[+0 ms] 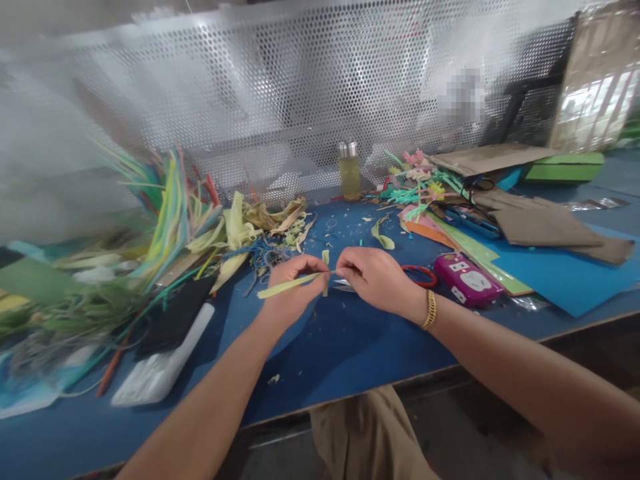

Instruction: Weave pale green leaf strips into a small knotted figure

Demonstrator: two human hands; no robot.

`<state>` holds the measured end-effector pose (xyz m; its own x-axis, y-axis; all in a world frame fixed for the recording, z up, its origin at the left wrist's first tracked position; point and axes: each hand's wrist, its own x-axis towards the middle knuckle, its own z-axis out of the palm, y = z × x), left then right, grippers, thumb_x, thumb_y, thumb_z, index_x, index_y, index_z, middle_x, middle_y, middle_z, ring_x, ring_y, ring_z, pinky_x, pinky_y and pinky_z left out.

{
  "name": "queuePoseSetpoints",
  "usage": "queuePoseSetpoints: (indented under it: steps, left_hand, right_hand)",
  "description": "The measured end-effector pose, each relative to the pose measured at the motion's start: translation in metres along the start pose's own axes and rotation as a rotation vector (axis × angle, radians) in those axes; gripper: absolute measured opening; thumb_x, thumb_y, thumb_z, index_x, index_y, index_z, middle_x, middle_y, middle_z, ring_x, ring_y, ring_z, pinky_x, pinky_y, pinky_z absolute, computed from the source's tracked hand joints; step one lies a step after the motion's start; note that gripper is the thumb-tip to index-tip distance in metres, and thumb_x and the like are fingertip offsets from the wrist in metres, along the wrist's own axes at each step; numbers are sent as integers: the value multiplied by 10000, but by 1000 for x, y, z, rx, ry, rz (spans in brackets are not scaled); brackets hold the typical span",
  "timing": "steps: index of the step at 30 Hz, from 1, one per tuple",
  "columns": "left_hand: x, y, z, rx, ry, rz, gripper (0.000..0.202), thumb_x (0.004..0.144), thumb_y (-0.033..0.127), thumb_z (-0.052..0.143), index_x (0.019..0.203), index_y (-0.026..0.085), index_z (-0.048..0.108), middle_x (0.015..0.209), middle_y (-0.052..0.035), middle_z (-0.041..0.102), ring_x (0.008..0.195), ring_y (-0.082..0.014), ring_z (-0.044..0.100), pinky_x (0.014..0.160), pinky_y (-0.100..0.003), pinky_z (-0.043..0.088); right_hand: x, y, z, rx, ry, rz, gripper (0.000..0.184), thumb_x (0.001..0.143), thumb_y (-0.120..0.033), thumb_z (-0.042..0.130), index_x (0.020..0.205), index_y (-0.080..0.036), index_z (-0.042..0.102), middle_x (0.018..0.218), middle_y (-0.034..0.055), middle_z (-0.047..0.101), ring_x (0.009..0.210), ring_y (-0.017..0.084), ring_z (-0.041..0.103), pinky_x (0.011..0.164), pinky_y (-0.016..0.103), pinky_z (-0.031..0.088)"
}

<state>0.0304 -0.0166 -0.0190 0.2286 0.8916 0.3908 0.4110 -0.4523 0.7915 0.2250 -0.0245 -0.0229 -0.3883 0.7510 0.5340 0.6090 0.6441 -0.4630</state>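
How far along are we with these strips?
Done: curled trimmings and small scraps lie on the table. In hand: left hand and right hand pinch one pale strip, with the scissors lying by the right hand. Left: a big heap of strips, seemingly uncut.

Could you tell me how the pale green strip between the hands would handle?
The pale green strip looks thin and narrow, so probably very light. Its free end juts past the left hand without drooping, suggesting some springiness. The right hand pinches it too.
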Motion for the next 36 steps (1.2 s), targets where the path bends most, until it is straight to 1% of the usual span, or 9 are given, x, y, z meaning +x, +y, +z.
queuePoseSetpoints:
  steps: [3,5,7,9,12,17,21,25,36]
  left_hand:
    - [2,-5,3,-66,-33,-17,210,720,300,740,889,179,710,818,-32,721,722,-172,650,666,-271,508]
    - [3,-9,4,-90,-34,-5,270,730,310,742,967,184,717,916,-57,741,815,-204,675,742,-306,524]
    - [3,-11,4,-74,-14,42,254,760,306,714,984,189,726,966,-71,746,873,-222,679,805,-335,520]
    - [2,-12,4,-30,-9,102,194,781,295,685,935,189,739,949,-74,748,873,-226,676,825,-345,513]
    - [1,-10,4,5,-10,184,156,783,305,677,853,184,747,889,-73,745,835,-223,664,812,-341,510]
    - [0,-3,4,-25,10,259,219,724,383,740,812,183,750,833,-73,736,795,-223,648,780,-331,508]
    - [-1,2,3,48,74,238,123,785,313,688,790,211,756,820,-55,736,771,-202,650,774,-313,503]
    - [-2,3,3,68,139,210,119,798,312,679,790,229,764,836,-51,745,774,-203,665,780,-319,508]
    - [-2,6,4,67,116,224,106,746,308,719,714,221,770,763,-55,747,722,-200,662,748,-315,502]
  right_hand:
    - [2,7,-3,-44,61,-66,76,894,-224,568,881,-184,631,841,31,665,800,166,567,729,285,359]
    - [4,7,-5,-97,151,-114,160,876,-305,621,981,-190,658,955,62,677,916,207,568,819,330,359]
    - [4,3,-6,-158,214,-145,269,861,-386,649,1067,-215,671,1000,69,671,962,231,552,854,367,333]
    - [2,-3,-4,-206,213,-189,297,870,-426,640,1110,-255,677,947,49,671,918,223,542,834,376,309]
    - [-1,-12,3,-241,155,-299,249,919,-385,585,1124,-276,674,878,21,676,845,193,526,807,373,281]
    - [-5,-21,12,-307,141,-396,193,967,-258,486,984,-229,676,856,19,681,827,174,528,816,371,265]
    - [-7,-23,11,-323,140,-429,194,960,-186,449,899,-199,633,830,19,669,804,161,535,806,352,280]
    - [-10,-24,10,-280,167,-471,186,955,-175,432,892,-196,606,817,21,661,791,161,532,810,346,299]
    - [-14,-26,16,-250,165,-573,221,940,-141,406,870,-188,611,775,36,622,790,168,512,824,348,326]
